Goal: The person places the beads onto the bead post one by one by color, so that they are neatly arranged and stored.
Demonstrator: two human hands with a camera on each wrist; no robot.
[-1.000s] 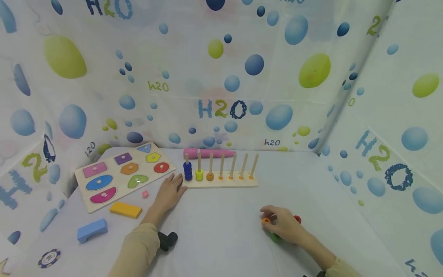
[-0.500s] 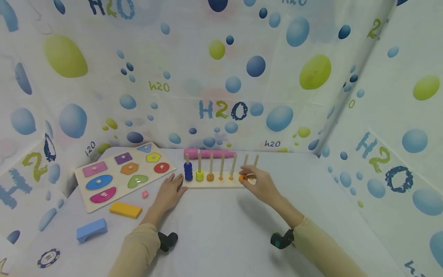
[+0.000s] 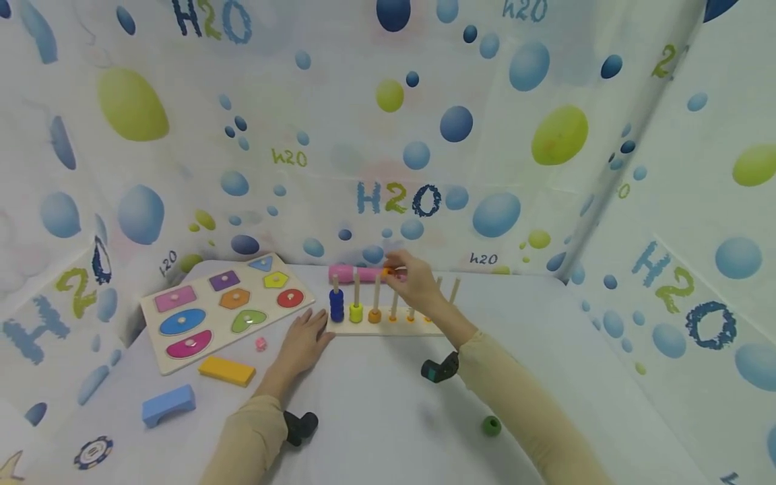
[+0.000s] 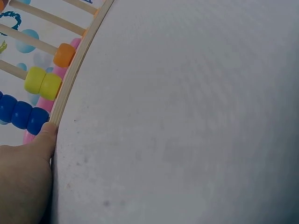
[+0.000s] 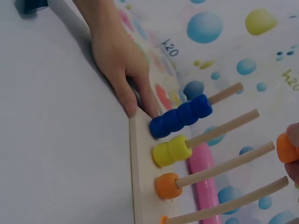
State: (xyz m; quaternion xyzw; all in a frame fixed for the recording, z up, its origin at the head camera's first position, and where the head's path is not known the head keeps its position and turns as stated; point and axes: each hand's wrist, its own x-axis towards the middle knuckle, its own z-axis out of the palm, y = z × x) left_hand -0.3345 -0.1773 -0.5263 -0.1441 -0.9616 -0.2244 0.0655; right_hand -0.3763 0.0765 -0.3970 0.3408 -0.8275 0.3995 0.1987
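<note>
A wooden counting stand (image 3: 364, 329) has a row of upright pegs. Several blue beads (image 3: 336, 306) fill its first peg, two yellow beads (image 5: 172, 151) the second, and one orange bead (image 5: 168, 185) the third. My left hand (image 3: 301, 342) rests at the stand's left end, thumb against the front corner, fingers extended along the side. Above the pegs, my right hand (image 3: 415, 279) pinches another orange bead (image 5: 286, 148), which is apart from the peg tips. A green bead (image 3: 492, 426) lies on the table beside the right sleeve.
Behind the stand lies a pink tapered stick (image 3: 348, 273). To the left are a shape puzzle board (image 3: 209, 300), a small pink piece (image 3: 261, 344), a yellow block (image 3: 227, 371), a blue arched block (image 3: 168, 405) and a poker chip (image 3: 93, 453).
My right hand has picked up the orange bead at the near right and carried it forward and left over the stand. The red bead is now out of sight. My left hand stays put.
</note>
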